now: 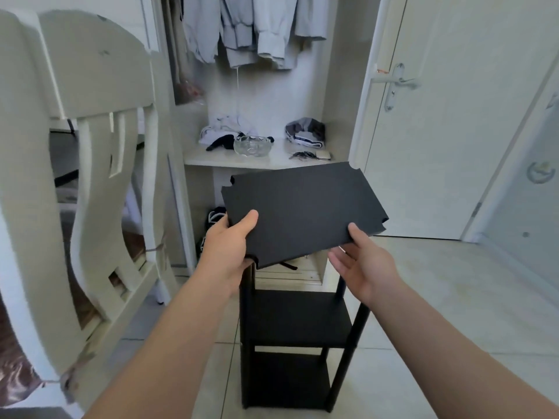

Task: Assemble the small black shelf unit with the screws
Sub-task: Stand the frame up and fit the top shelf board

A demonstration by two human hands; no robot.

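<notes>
A flat black shelf board with notched corners is held tilted in the air above the black shelf unit. My left hand grips its near left corner, thumb on top. At the near right edge my right hand has its thumb on top and its fingers spread underneath. The unit stands on the tiled floor with two shelves fixed between upright black posts. No screws are visible.
A white chair stands close on the left. Straight ahead is an open wardrobe with hanging clothes, a glass bowl and folded garments on its shelf. A white door is at the right. Pale tiled floor lies around the unit.
</notes>
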